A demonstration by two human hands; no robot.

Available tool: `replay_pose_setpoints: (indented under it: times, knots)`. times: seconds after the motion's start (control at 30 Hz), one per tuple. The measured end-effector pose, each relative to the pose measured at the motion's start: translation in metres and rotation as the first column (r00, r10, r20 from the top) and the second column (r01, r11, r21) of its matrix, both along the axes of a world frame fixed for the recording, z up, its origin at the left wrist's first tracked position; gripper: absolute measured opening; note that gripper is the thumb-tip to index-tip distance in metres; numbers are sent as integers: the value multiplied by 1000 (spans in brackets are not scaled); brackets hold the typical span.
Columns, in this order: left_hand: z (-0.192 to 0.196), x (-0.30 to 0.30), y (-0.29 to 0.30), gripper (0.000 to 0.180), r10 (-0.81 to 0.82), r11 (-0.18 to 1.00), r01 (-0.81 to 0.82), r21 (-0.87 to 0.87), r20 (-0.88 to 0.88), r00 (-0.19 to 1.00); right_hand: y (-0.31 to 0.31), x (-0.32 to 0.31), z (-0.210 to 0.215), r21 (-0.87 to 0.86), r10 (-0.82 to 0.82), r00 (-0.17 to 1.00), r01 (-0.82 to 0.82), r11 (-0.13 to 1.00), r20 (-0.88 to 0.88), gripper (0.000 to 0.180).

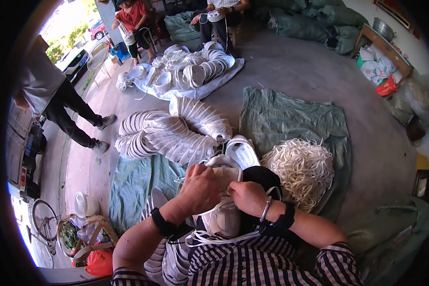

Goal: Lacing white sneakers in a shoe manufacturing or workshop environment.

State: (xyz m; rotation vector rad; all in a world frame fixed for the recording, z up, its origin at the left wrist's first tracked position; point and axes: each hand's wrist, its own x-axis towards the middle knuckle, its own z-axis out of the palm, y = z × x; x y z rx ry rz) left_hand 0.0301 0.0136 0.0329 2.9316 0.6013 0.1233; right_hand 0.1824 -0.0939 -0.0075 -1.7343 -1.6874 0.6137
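Observation:
A white shoe [220, 222] rests in my lap, its toe toward me. My left hand [200, 189] is closed at the left side of its opening, fingers bent over a white shoelace. At the right side my right hand [249, 196] pinches the shoelace [219, 207] between thumb and fingers; the fingertips are partly hidden. Loose lace hangs past my right wrist and across my lap. Just beyond the hands lies another white shoe [243, 152], its opening up. A heap of white shoelaces [300, 171] is to the right.
Rows of nested white shoes [176, 136] lie ahead on the floor, with more shoes on a far sheet [214, 88]. Green sheets [291, 117] spread beneath. Two people sit at the back; one person [57, 86] stands left. A white bucket [86, 205] and red bag [99, 261] are lower left.

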Motion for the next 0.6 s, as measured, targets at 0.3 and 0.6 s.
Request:
replay_pose_setpoints:
  times: [0.3, 0.6]
  knots:
    - [-6, 0, -5, 13, 65, 980, -29, -195, 180, 982, 5, 12, 12, 82, -26, 980, 44, 996, -200, 13]
    - [9, -35, -16, 32, 436, 151, -32, -988, 38, 899, -21, 18, 15, -18, 48, 998, -47, 999, 45, 21]
